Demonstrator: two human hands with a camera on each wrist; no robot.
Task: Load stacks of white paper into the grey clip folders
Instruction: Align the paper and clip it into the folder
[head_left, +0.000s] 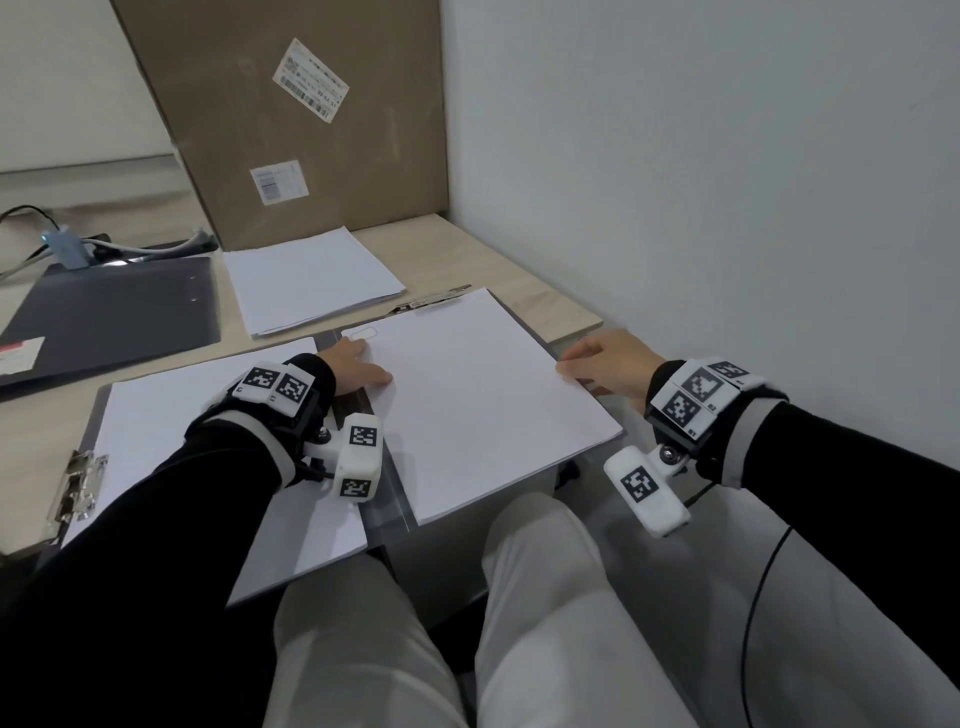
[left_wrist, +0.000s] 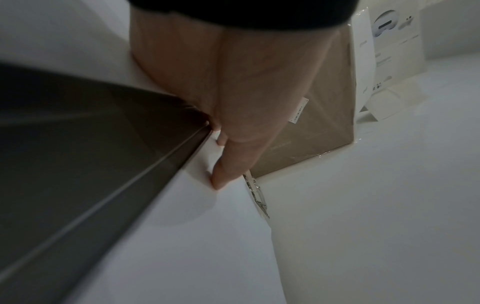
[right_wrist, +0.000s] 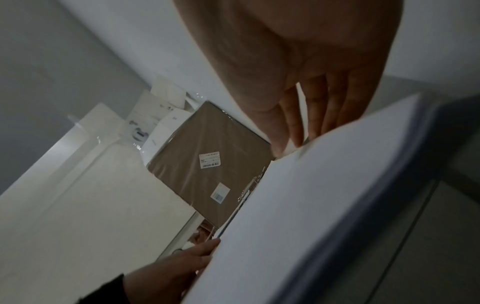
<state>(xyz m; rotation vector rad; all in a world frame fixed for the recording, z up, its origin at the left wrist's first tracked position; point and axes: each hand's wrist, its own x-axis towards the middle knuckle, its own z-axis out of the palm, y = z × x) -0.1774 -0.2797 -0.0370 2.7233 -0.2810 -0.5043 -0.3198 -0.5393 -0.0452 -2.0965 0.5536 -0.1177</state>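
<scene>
An open grey clip folder (head_left: 384, 501) lies at the desk's near edge. Its left half holds white sheets (head_left: 182, 415) under a metal clip (head_left: 78, 488). On its right half lies a white paper stack (head_left: 483, 405), its far edge at a second clip (head_left: 431, 301). My left hand (head_left: 358, 366) pinches the stack's left edge by the spine, thumb on top (left_wrist: 226, 164). At the stack's right edge, my right hand (head_left: 595, 364) holds it with fingers curled round the edge (right_wrist: 298, 127). That side of the stack (right_wrist: 311, 205) looks slightly lifted.
A closed dark grey folder (head_left: 114, 312) lies at the left. A loose paper stack (head_left: 311, 280) sits behind the open folder, before a tall cardboard box (head_left: 291, 114). Cables and a small adapter (head_left: 62, 249) lie far left. A white wall (head_left: 727, 182) is close on the right.
</scene>
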